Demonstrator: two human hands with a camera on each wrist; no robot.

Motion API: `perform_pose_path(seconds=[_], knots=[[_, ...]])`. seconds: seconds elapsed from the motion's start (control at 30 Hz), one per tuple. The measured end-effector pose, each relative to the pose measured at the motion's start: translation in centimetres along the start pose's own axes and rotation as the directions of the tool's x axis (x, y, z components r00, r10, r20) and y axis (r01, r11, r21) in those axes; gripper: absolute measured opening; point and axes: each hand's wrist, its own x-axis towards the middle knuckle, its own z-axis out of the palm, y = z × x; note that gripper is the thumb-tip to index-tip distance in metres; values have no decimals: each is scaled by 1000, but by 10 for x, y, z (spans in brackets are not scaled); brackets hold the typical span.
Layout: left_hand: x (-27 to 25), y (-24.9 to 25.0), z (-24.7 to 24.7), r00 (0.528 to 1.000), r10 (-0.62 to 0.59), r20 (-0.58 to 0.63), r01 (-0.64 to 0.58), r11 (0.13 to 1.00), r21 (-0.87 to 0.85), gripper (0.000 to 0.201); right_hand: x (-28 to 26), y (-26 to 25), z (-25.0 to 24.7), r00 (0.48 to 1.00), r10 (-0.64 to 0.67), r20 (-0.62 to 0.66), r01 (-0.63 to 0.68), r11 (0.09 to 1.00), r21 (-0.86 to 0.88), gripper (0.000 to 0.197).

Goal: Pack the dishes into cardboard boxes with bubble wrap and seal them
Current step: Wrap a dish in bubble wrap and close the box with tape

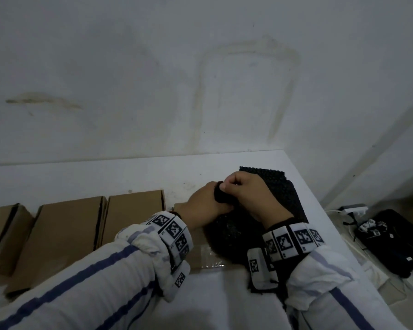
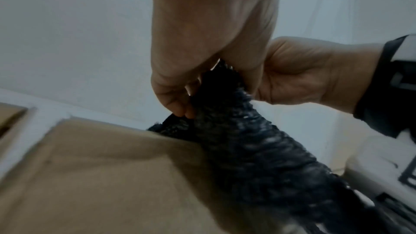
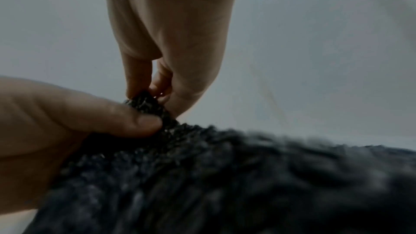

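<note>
While I work above a cardboard box (image 1: 202,244):
Left hand (image 1: 202,203): pinching black bubble wrap (image 1: 229,225).
Right hand (image 1: 250,196): fingers clamped on the same bunched edge.

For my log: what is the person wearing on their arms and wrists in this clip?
Both arms wear puffy white sleeves with blue-purple stripes running lengthwise. Each wrist carries a band of white blocks printed with black square fiducial markers, the left wrist band and the right wrist band, each with a further marker block hanging below. A dark strap sits under the right band. The left hand and right hand are bare.
</note>
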Motion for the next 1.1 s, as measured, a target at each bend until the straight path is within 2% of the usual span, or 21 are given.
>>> perform_pose_path(seconds=[0.07, 0.13, 0.23, 0.3, 0.37, 0.47, 0.53, 0.57, 0.6, 0.63, 0.67, 0.7, 0.73, 0.77, 0.83, 0.93, 1.0, 1.1], knots=[[-12, -4, -17, 991, -66, -118, 78, 992, 101, 15, 1, -9, 14, 999, -33, 26, 32, 998, 51, 17], [-25, -16, -37, 957, -143, -252, 149, 989, 5, 10, 3, -18, 27, 992, -33, 119, 33, 999, 3, 14], [-51, -35, -75, 874, -275, -401, 149, 936, -319, 14, 9, -34, 57, 926, 47, 375, 8, 990, -144, 52], [-70, -52, -103, 821, -336, -461, 111, 887, -449, 23, 11, -48, 88, 873, 15, 487, 66, 987, -149, 66], [-95, -69, -131, 773, -396, -495, 61, 824, -564, 33, 9, -65, 128, 863, -46, 503, 106, 990, -93, 68], [-134, -100, -172, 699, -479, -531, -17, 731, -682, 54, 2, -97, 191, 872, -135, 471, 159, 987, -11, 57], [-163, -120, -197, 616, -497, -611, -25, 763, -646, 59, -2, -117, 235, 854, -165, 493, 195, 981, -10, 48], [-180, -128, -211, 539, -489, -686, 27, 824, -566, 60, -5, -126, 258, 848, -163, 504, 202, 979, -24, 45], [-197, -138, -226, 439, -437, -785, 115, 894, -433, 60, -7, -134, 280, 844, -163, 511, 213, 976, -39, 41], [-215, -149, -240, 372, -339, -865, 228, 936, -268, 54, -9, -142, 303, 839, -170, 517, 232, 971, -58, 37], [-232, -160, -254, 373, -231, -898, 328, 939, -105, 43, -12, -151, 326, 832, -186, 522, 260, 963, -73, 33], [-248, -170, -269, 429, -167, -887, 395, 919, 18, 28, -15, -158, 349, 825, -198, 529, 284, 955, -84, 29], [-263, -179, -282, 500, -148, -853, 406, 911, 80, 18, -19, -167, 371, 819, -208, 535, 300, 950, -91, 27], [-278, -187, -294, 556, -172, -813, 392, 917, 74, 20, -22, -175, 392, 816, -215, 536, 312, 945, -97, 24], [-307, -197, -316, 617, -280, -736, 357, 932, -56, 29, -29, -191, 431, 817, -233, 527, 335, 937, -104, 20], [-345, -212, -348, 676, -350, -648, 227, 936, -269, 30, -40, -211, 479, 821, -279, 498, 348, 936, -48, 10], [-365, -223, -366, 710, -353, -609, 240, 935, -261, 34, -49, -223, 501, 816, -277, 507, 324, 946, -4, 9], [-386, -248, -386, 679, -378, -630, 289, 926, -244, 31, -59, -232, 525, 739, -223, 635, 237, 969, 65, 24]])
